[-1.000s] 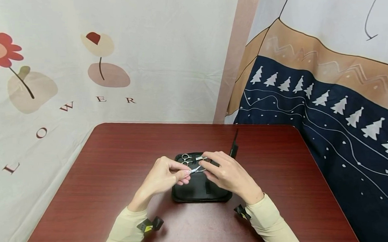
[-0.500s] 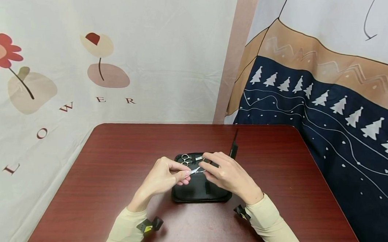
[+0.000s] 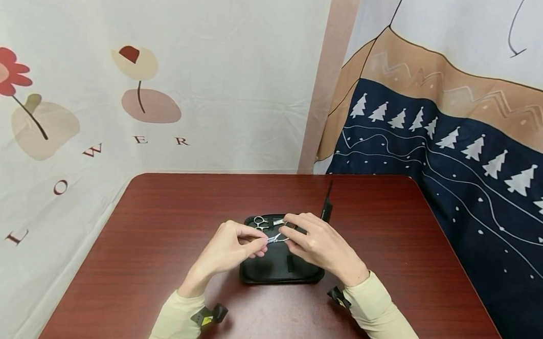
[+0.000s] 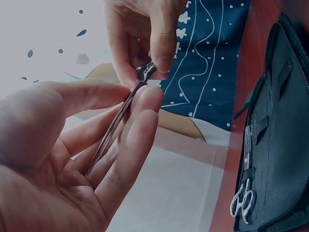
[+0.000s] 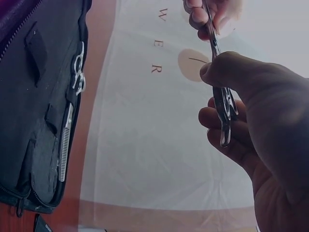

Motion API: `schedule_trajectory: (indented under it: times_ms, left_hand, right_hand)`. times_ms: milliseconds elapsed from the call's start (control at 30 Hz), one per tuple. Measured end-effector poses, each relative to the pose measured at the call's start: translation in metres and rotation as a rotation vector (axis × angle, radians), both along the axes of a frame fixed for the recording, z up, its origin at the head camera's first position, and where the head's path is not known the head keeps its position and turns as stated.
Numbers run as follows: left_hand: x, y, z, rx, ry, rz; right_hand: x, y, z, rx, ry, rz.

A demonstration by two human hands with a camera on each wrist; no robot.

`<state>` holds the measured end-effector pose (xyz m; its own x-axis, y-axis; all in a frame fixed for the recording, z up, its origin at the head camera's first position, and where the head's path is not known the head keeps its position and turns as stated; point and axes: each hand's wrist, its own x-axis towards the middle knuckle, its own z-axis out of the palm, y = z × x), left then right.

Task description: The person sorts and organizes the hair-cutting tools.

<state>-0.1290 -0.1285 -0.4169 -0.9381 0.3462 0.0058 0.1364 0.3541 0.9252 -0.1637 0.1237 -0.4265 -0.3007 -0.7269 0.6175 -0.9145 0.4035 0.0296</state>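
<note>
Scissors [image 3: 276, 238]: silver, held up in both hands above the black case, clear of it. Edge-on in both wrist views. Blade end toward the left hand, handle end toward the right.

Left hand [image 3: 231, 248]: thumb and fingertips pinch the blades; in the left wrist view the tip end runs back toward the palm.

Right hand [image 3: 321, 244]: thumb on one side of the handles, fingers on the other, pinching them. Can't tell if any finger is through a ring.

Black case [image 3: 266, 272]: lies open on the table below both hands, zip along its edge, small straps inside. Second scissors [image 3: 260, 221] lie in it along the far side, held under a strap, ring handles to the left in the head view; toothed blade shows in the right wrist view.

Slim black tool [image 3: 327, 209]: on the table at the case's far right corner, lower end hidden by the right hand.

Table [image 3: 167, 225]: dark red-brown, wood grain. Pale yellow sleeves [image 3: 178, 315] on both arms, small black camera at each wrist. Behind: white cloth [image 3: 239, 86] with flowers and letters, navy cloth [image 3: 458, 210] with white trees at right.
</note>
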Motion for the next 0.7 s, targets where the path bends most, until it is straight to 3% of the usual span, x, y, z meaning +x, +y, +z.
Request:
schedule_trajectory:
  times_ms: [400,700]
  left_hand:
    - [-0.0022,-0.0007,-0.0016,-0.087,0.176,0.068]
    - [-0.0050,-0.0015,-0.0035,-0.093,0.245,0.129]
  right_hand:
    - [-0.0026,0.0012,0.0012,-0.004,-0.002,-0.021]
    - [-0.0045,0.0083,0.0030,-0.003,-0.011,-0.059]
